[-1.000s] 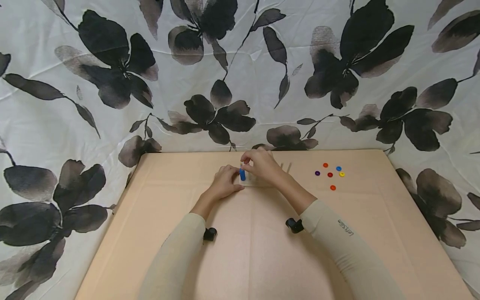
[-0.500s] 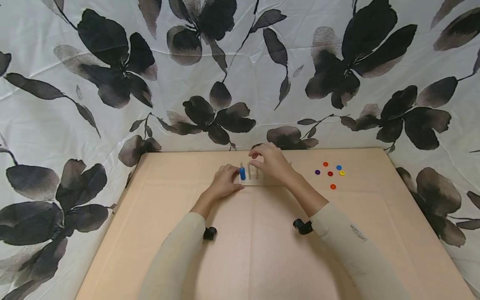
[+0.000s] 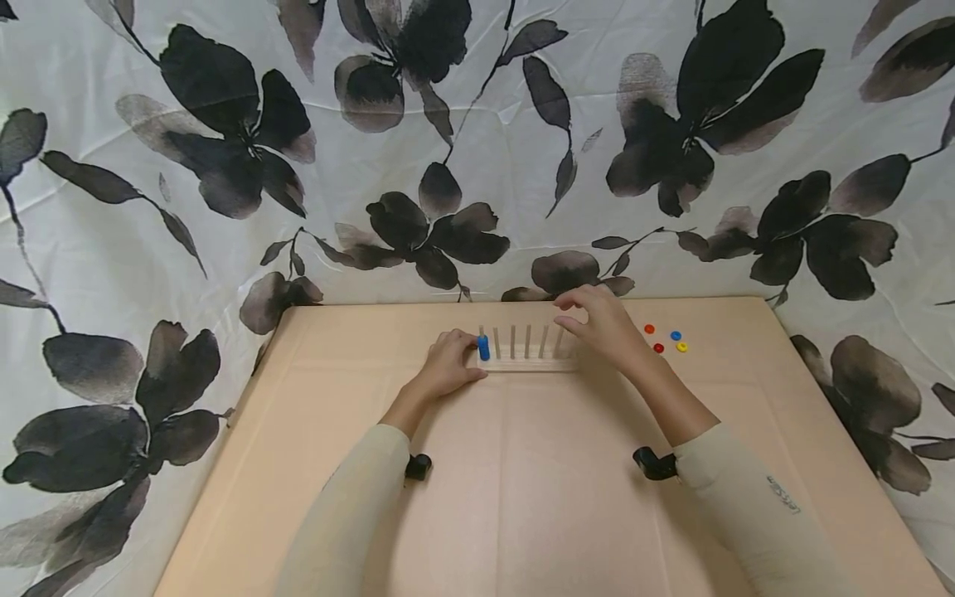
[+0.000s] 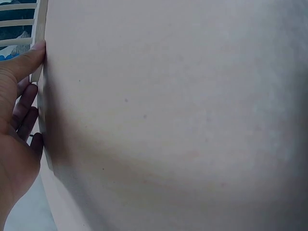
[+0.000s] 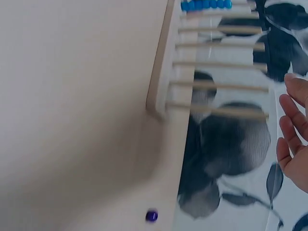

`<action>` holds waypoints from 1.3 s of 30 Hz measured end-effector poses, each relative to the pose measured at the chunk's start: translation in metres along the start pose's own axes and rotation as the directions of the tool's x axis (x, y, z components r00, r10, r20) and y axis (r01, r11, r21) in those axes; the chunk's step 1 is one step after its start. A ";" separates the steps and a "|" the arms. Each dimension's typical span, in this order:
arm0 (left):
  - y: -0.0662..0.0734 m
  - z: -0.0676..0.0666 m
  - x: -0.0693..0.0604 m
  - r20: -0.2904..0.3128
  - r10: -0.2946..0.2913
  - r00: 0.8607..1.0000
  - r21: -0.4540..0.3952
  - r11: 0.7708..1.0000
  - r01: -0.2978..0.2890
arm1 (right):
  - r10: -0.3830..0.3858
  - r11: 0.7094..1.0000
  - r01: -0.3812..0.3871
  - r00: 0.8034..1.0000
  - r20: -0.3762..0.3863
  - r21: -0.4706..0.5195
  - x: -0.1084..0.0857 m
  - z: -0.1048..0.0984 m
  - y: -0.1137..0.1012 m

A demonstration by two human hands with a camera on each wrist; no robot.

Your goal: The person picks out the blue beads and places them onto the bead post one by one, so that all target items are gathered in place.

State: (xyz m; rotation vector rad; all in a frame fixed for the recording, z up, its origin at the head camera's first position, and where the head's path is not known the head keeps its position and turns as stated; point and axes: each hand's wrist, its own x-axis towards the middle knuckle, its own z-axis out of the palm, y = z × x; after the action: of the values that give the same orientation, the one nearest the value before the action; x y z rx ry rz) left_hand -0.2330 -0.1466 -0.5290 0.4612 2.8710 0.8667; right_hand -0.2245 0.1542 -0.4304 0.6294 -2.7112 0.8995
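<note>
A wooden peg rack point(image 3: 533, 366) with a row of upright pegs stands near the table's far edge. Blue beads point(image 3: 484, 348) are stacked on its leftmost peg; in the right wrist view the blue beads point(image 5: 207, 5) form a row along that peg. My left hand point(image 3: 448, 365) grips the rack's left end; the left wrist view shows its thumb point(image 4: 32, 55) on the front edge of the base. My right hand point(image 3: 600, 327) hovers at the rack's right end with fingers loosely bent, holding nothing. The other pegs in view are bare.
Loose beads lie right of the rack: an orange bead point(image 3: 649, 328), a blue bead point(image 3: 676, 336), a red bead point(image 3: 659, 348) and a yellow bead point(image 3: 682, 347). A purple bead point(image 5: 151, 215) shows in the right wrist view. A floral cloth point(image 3: 448, 124) hangs behind the table point(image 3: 515, 497).
My right hand has left the leftmost peg and moved right along the rack, uncovering the pegs. Its arm now hides the purple bead and the nearest orange bead. My left hand stays put.
</note>
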 end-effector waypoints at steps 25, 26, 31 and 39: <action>-0.002 -0.001 -0.004 0.005 0.016 1.000 0.012 1.000 -0.016 | 0.309 0.950 -0.312 0.945 -0.105 -0.012 -0.064 -0.052 0.118; -0.002 -0.001 -0.004 0.004 0.017 1.000 0.012 1.000 -0.017 | 0.316 0.947 -0.320 0.943 -0.106 -0.015 -0.066 -0.052 0.121; -0.004 -0.001 -0.003 -0.001 0.021 1.000 0.016 1.000 -0.020 | 0.417 0.909 -0.418 0.907 -0.067 -0.002 -0.073 -0.050 0.133; -0.004 -0.002 0.000 -0.004 0.023 1.000 -0.003 1.000 -0.023 | 0.526 0.849 -0.526 0.850 -0.012 -0.036 -0.081 -0.040 0.149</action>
State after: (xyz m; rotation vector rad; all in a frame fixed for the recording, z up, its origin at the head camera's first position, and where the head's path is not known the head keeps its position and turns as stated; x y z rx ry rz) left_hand -0.2346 -0.1505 -0.5296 0.4942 2.8737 0.8764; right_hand -0.2187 0.3132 -0.5028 -0.1508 -2.9390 0.9476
